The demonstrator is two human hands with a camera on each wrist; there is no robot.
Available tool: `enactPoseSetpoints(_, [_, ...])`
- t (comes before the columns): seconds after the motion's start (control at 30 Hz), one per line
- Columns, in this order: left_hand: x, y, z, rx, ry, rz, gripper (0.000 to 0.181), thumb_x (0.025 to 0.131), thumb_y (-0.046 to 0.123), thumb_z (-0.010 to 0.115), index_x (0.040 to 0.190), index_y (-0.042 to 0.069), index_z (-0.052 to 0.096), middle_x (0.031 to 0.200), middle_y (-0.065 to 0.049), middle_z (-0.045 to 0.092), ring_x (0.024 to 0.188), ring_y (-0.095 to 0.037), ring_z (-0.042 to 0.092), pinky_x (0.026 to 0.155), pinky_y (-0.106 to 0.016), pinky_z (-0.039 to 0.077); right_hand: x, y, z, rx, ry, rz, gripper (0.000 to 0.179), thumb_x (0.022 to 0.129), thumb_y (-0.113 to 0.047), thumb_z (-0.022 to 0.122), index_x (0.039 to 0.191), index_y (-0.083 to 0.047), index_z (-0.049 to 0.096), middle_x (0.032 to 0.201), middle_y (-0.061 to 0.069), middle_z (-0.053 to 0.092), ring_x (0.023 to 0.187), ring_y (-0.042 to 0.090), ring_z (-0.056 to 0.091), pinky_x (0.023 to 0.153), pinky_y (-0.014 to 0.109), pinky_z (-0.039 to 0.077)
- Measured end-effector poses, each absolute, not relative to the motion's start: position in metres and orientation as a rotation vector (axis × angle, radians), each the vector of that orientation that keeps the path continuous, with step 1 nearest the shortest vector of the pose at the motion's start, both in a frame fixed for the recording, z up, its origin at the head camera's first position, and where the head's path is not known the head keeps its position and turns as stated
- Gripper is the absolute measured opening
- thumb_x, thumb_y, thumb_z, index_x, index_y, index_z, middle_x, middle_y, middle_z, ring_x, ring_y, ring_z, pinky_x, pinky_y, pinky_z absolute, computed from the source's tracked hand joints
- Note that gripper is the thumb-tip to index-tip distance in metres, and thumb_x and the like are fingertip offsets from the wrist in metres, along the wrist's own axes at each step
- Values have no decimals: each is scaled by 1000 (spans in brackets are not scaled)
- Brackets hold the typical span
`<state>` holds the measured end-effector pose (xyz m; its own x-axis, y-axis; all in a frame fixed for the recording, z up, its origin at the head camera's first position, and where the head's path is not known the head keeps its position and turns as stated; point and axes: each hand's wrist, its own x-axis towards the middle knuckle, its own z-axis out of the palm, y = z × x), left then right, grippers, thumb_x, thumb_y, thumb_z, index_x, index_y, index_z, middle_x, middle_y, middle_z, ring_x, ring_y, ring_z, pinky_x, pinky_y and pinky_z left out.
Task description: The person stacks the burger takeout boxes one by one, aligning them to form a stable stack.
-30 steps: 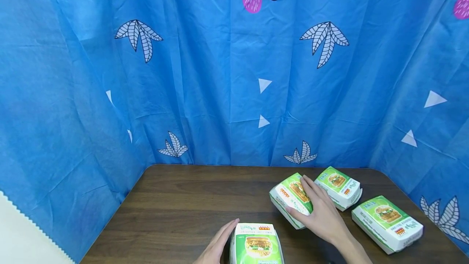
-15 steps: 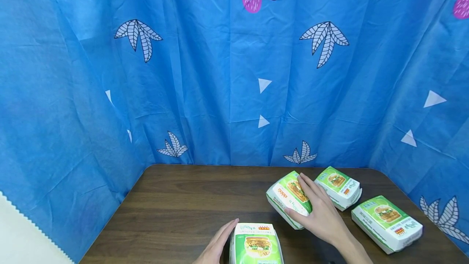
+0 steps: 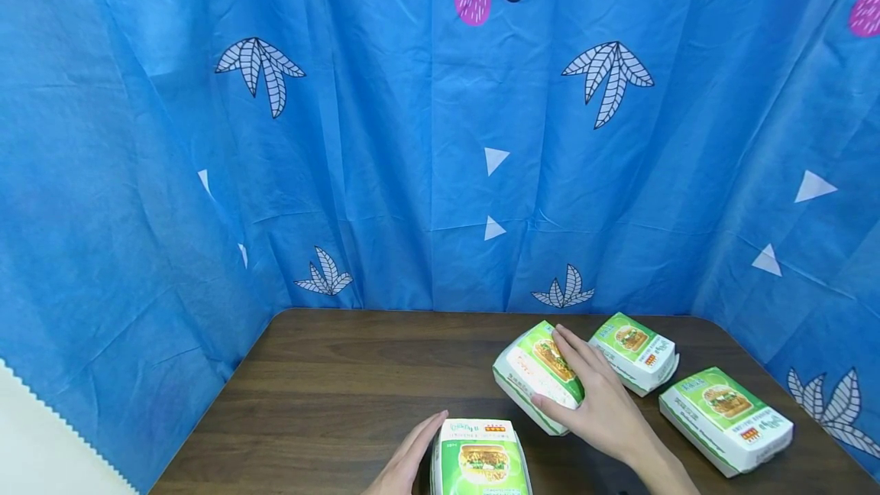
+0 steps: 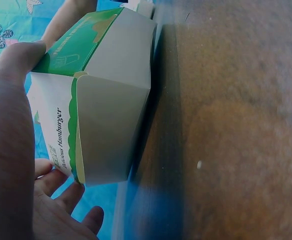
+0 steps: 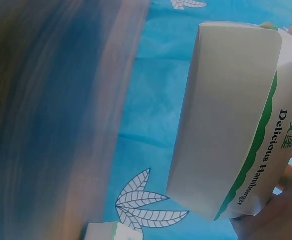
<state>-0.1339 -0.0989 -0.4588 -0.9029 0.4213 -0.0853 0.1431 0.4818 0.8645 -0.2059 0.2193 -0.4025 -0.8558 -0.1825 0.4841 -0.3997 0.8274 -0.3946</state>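
Note:
In the head view, my right hand [image 3: 605, 411] grips a green-and-white hamburger box [image 3: 539, 373], thumb and fingers spread across it. The right wrist view shows this box [image 5: 231, 115] tilted and raised above the table. My left hand [image 3: 409, 458] holds another hamburger box [image 3: 481, 461] at the front, its fingers along the left side. From the left wrist, that box [image 4: 111, 125] appears between the thumb [image 4: 26, 55] and the fingertips, low over the wood. The head view cuts off the near part of this hand and box.
Two more hamburger boxes, one at the back [image 3: 635, 350] and one at the right [image 3: 725, 418], lie on the dark wooden table [image 3: 309, 403]. A blue patterned curtain [image 3: 385, 136] hangs behind and along both sides. A white zigzag-edged surface [image 3: 48, 441] is at lower left.
My right hand has shifted slightly left with its box, which tilts more and shows more of its left side. The left hand and the other boxes have stayed in place.

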Motion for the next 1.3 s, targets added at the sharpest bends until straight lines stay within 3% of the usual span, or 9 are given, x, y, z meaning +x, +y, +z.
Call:
enactPoseSetpoints(0.4, [-136,-100,-462,496,2443,1403,107,70,56,79,150,46,8,158,6,14,139,-28,22,107,-69,21,-200,216,-398,510,-2556,756,96,70,-62,76,148,-20,39,155,-1,32,138,31,31,105,62,29])
enactPoseSetpoints(0.63, [-136,-99,-462,513,2443,1407,105,72,54,78,150,46,9,158,6,14,140,-29,22,107,-70,21,-196,213,-396,564,-2554,771,93,72,-59,76,149,-25,37,156,-8,29,139,31,30,99,60,35])
enactPoseSetpoints(1.07, [-132,-100,-461,478,2428,1400,110,68,57,80,150,47,7,156,11,16,135,-22,29,109,-56,33,-191,207,-396,631,-2564,770,92,73,-58,76,150,-29,35,155,-10,32,132,15,36,91,51,43])
enactPoseSetpoints(1.3, [-160,-103,-483,1026,2600,1424,99,79,36,78,155,22,16,155,-11,27,139,-20,31,106,-36,38,-189,204,-396,711,-2559,777,91,74,-55,77,150,-30,34,154,-15,31,128,6,37,87,44,46])
